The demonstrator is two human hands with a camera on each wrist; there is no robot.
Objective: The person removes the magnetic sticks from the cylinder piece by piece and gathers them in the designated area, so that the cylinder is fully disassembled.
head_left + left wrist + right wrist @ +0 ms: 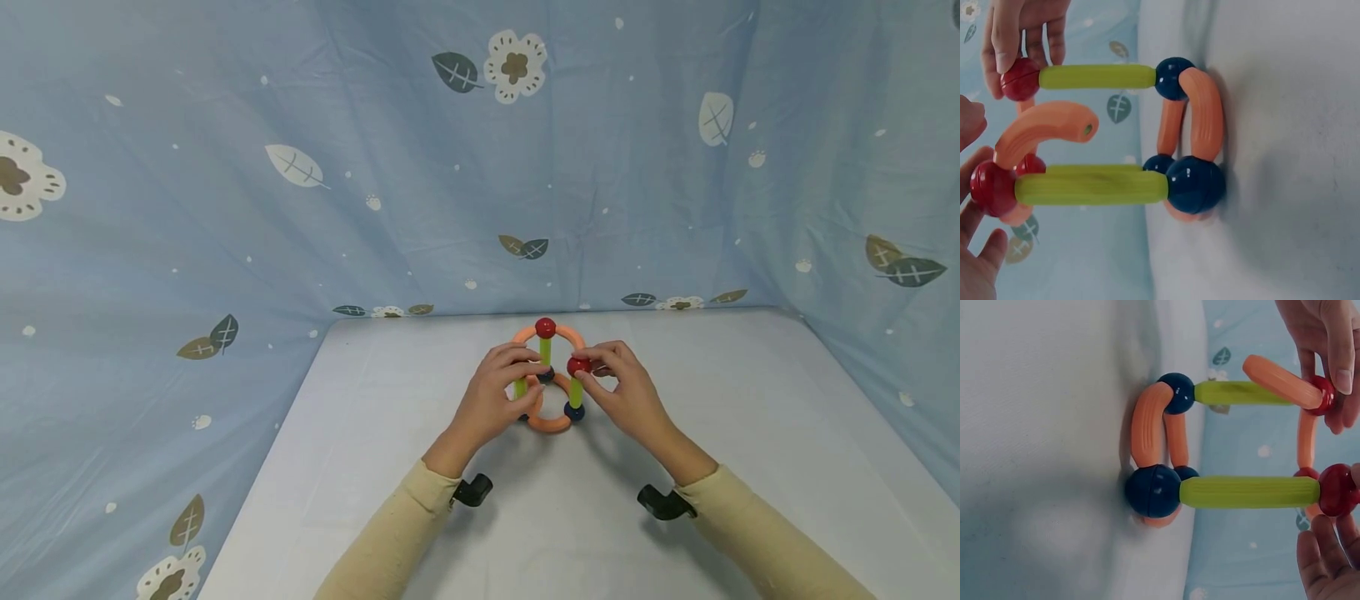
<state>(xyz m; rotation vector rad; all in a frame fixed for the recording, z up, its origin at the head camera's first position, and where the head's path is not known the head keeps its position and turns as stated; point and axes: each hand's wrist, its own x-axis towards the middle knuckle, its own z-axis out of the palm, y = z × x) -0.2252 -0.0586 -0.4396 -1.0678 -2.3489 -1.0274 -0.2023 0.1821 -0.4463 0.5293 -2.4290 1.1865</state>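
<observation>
A toy frame of balls and sticks stands on the white table. Its base ring joins dark blue balls [574, 412] with curved orange sticks [549, 425]. Upright lime green sticks [1091, 187] rise to red balls, the back one [545, 327] linked by orange arcs. My left hand [495, 396] grips the left red ball [993, 187]. From that ball a curved orange stick [1047, 128] reaches forward, its other end free. With thumb and fingers, my right hand [628, 393] pinches the right red ball [1339, 489]. In the head view the left hand hides part of the left side.
The white tabletop [390, 400] spreads around the toy. Behind and beside it hangs a blue cloth [420, 183] with leaves and flowers. Black wrist mounts [472, 490] stick out inward from both sleeves.
</observation>
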